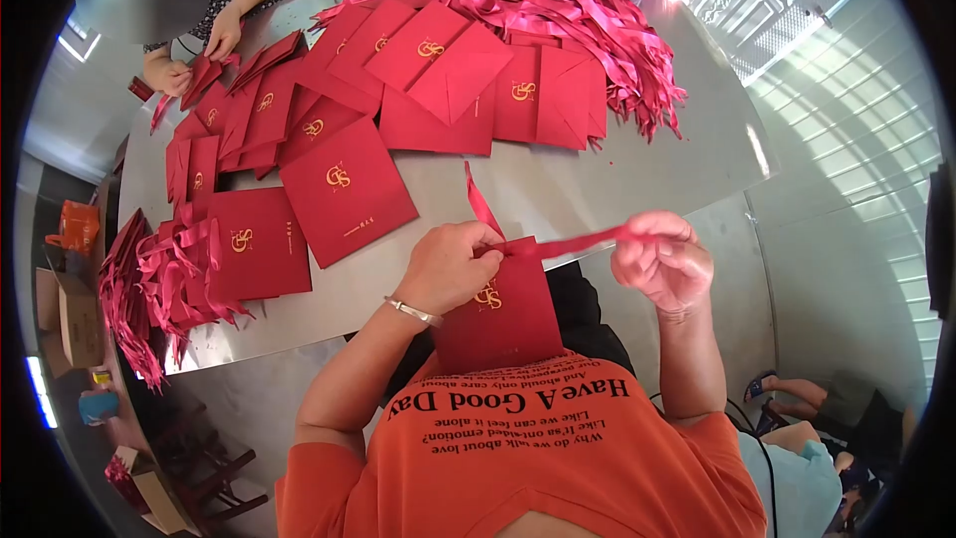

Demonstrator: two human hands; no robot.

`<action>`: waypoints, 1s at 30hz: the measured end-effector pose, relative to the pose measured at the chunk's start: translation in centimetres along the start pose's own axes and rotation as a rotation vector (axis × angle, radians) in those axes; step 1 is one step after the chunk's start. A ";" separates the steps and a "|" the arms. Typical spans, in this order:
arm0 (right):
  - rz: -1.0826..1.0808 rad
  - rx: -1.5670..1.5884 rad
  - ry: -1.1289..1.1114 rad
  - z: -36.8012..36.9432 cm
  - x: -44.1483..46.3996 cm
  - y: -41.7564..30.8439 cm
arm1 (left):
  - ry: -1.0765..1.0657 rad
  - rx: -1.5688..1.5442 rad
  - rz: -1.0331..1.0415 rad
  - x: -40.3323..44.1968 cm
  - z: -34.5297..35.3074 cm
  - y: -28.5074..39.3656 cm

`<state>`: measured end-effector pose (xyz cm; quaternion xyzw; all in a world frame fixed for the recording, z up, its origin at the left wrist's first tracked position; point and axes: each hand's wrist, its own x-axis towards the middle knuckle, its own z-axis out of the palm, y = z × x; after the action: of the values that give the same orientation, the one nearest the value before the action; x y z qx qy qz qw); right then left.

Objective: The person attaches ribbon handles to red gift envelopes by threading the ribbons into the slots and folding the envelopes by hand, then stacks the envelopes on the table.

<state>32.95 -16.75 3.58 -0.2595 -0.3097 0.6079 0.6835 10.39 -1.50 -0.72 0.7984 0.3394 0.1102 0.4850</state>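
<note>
A red paper gift bag with gold lettering rests against my body at the table's near edge. My left hand, with a bracelet at the wrist, pinches the bag's top edge where a red ribbon meets it. One short ribbon end sticks up beyond my left fingers. The longer end stretches taut to the right, and my right hand grips it between thumb and fingers, apart from the bag. Whether the ribbon is knotted at the bag is hidden by my fingers.
Many red bags lie overlapping across the metal table. A large heap of pink-red ribbons covers the back. Ribboned bags are stacked at the left edge. Across the table, another person's hands work on a bag.
</note>
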 end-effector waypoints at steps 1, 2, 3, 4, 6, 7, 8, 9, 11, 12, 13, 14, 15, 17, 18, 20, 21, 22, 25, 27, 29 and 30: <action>-0.089 -0.053 0.007 0.0 0.4 0.6 | -0.014 -0.005 -0.033 0.0 -0.1 0.2; -0.090 -0.053 0.004 0.0 0.8 1.4 | -0.011 -0.004 -0.033 0.0 -0.1 0.1; -0.225 -0.129 0.002 0.0 1.2 2.1 | -0.011 -0.016 -0.014 0.0 -0.1 -0.1; -0.357 -0.204 -0.002 0.0 1.5 2.4 | -0.009 -0.030 0.003 0.0 -0.1 -0.3; -0.336 -0.184 0.002 -0.2 1.6 2.5 | -0.010 -0.038 0.001 0.0 -0.4 -0.3; -0.321 -0.168 0.010 -0.3 1.7 2.5 | -0.016 -0.044 0.005 0.0 -0.6 -0.4; -0.318 -0.164 0.002 0.4 2.2 2.4 | -0.008 -0.042 0.001 -0.1 -0.8 -0.3; -0.445 -0.664 0.014 1.7 3.1 2.1 | -0.022 -0.103 -0.017 -0.2 -1.1 -0.1; -0.582 -1.144 -0.029 3.7 4.5 2.9 | -0.029 -0.163 -0.041 -0.2 -1.6 -0.4; -0.582 -1.137 -0.037 4.4 4.6 3.8 | -0.059 -0.231 -0.013 -0.1 -2.0 -1.0; -0.347 -0.984 -0.032 5.1 4.4 4.9 | -0.088 -0.299 0.015 0.0 -2.4 -1.4; -0.116 -0.826 -0.028 5.5 4.3 5.7 | -0.080 -0.296 0.009 -0.1 -2.7 -1.2; -0.114 -0.822 -0.036 5.5 4.7 6.3 | -0.071 -0.274 -0.017 -0.2 -3.1 -0.9; -0.430 -1.294 -0.165 4.9 5.9 7.2 | -0.056 -0.253 -0.043 -0.3 -2.9 -0.7; -0.429 -1.293 -0.172 4.4 6.2 7.6 | -0.007 -0.264 -0.017 -0.4 -2.3 -0.8; -0.315 -1.190 -0.038 3.3 6.4 8.3 | 0.042 -0.276 0.004 -0.5 -1.9 -0.8; -0.311 -1.188 -0.042 2.9 6.4 8.4 | 0.006 -0.269 -0.014 -0.5 -1.9 -0.5; -0.276 -1.195 0.011 2.4 6.4 8.3 | -0.030 -0.261 -0.033 -0.6 -2.1 -0.4; -0.337 -1.251 0.009 1.8 6.6 9.1 | -0.222 -0.557 -0.063 -0.6 -3.9 -0.2; -0.436 -1.297 -0.043 2.1 6.7 9.2 | -0.256 -0.520 -0.067 -0.7 -5.0 0.1; -0.369 -1.280 -0.010 2.7 6.4 8.7 | -0.290 -0.487 -0.070 -0.8 -5.9 -0.4; -0.370 -1.276 -0.019 2.7 6.5 8.6 | -0.335 -0.456 -0.025 -0.8 -6.4 -1.0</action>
<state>25.59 -9.29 -0.20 -0.5506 -0.6542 0.1802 0.4862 6.08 2.76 1.82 0.6715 0.2305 0.0443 0.7029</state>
